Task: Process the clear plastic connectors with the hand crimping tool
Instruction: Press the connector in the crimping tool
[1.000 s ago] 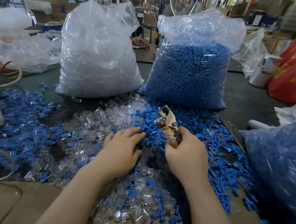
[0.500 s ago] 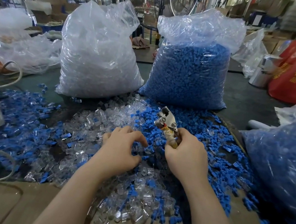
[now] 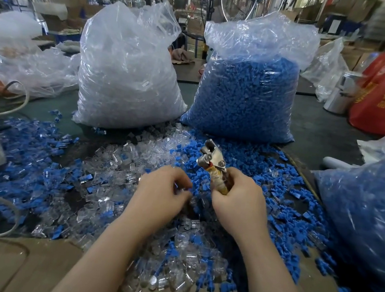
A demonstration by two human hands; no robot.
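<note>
Busy factory floor in the back, cartons and a big fan, kinda blurry. Up front the bench [image 3: 316, 128] is buried in loose parts: clear plastic connectors [image 3: 121, 161] heaped in the middle and spilling onto a cardboard sheet [image 3: 23, 268] at the near edge, with blue caps [image 3: 253, 158] scattered all around them. 2 fat plastic sacks stand behind the heap, the clear-parts bag [image 3: 127, 76] on the left and the blue-parts bag [image 3: 247, 94] on the right, just beside each other.

Right hand [image 3: 240, 201] is wrapped around the taped handle of the hand crimping tool [image 3: 211, 160], metal head tilted up and to the left over the blue caps. Left hand [image 3: 163, 193] sits on the pile just beside the tool, fingers curled down in the clear pieces; can't tell if it's actually got one pinched.
</note>
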